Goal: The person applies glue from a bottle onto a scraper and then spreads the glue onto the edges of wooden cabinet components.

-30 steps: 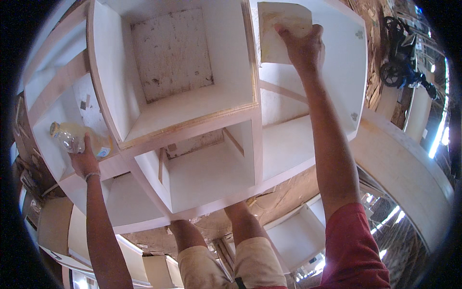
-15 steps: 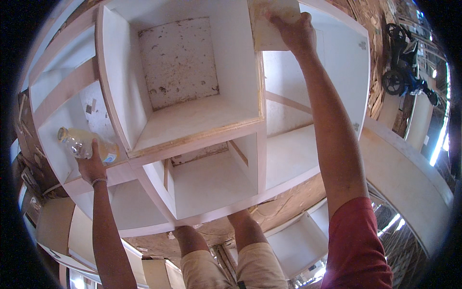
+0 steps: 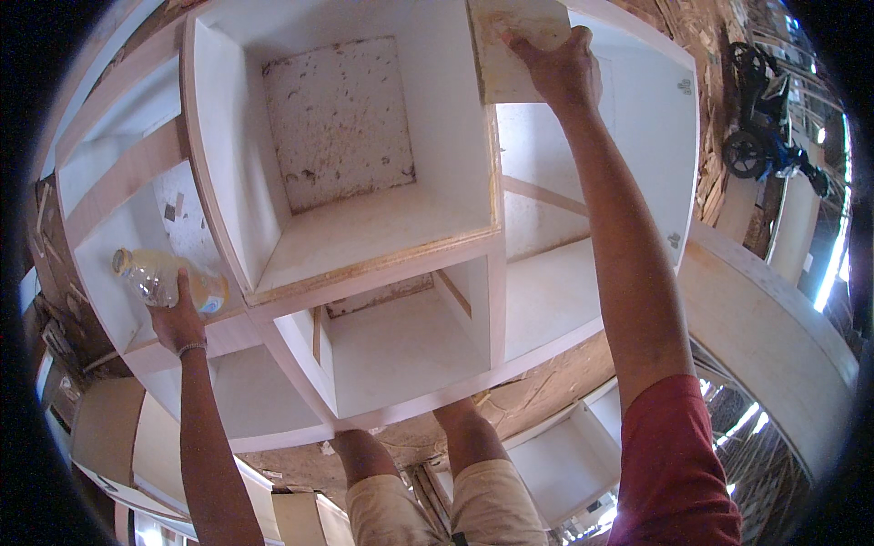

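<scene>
My left hand is closed around a clear plastic bottle partly filled with something yellowish. The bottle lies tilted, its open-looking neck pointing left, over a side compartment of a white cabinet. At the top, my right hand grips a flat, stained, pale rectangular piece between thumb and fingers. That piece lies across the front edge of the upright divider, right of the large middle compartment. Its far end is cut off by the frame.
Past the cabinet's right side is a curved-looking pale panel. Farther off, a dark wheeled vehicle stands by scattered wood scraps. More white cabinet boxes are near my legs, and pale boards lie at lower left.
The flat piece in my right hand has shifted slightly toward me along the divider edge. My left hand and the bottle have moved a little nearer and to the right.
</scene>
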The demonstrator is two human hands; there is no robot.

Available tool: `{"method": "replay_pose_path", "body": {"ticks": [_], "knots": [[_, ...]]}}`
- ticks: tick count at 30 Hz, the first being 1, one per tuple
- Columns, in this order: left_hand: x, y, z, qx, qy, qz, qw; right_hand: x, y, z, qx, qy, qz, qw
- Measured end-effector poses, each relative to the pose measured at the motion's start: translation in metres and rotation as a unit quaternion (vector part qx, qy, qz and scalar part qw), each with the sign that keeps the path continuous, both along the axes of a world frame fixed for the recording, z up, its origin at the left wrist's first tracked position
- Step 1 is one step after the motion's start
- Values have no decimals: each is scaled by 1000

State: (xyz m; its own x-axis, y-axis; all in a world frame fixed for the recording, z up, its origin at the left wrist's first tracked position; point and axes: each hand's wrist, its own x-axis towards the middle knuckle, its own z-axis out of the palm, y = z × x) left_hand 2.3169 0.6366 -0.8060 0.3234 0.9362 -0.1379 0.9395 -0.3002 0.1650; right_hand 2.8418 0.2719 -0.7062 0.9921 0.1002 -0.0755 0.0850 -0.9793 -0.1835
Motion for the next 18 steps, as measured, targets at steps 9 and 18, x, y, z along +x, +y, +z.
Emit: {"method": "replay_pose_path", "body": {"ticks": [9,18], "knots": [[16,-10,10,-11,5,7,1000,70,15,9,23,-69,30,997],[15,-11,16,-25,16,30,999,88,57,3,64,-15,41,997]]}}
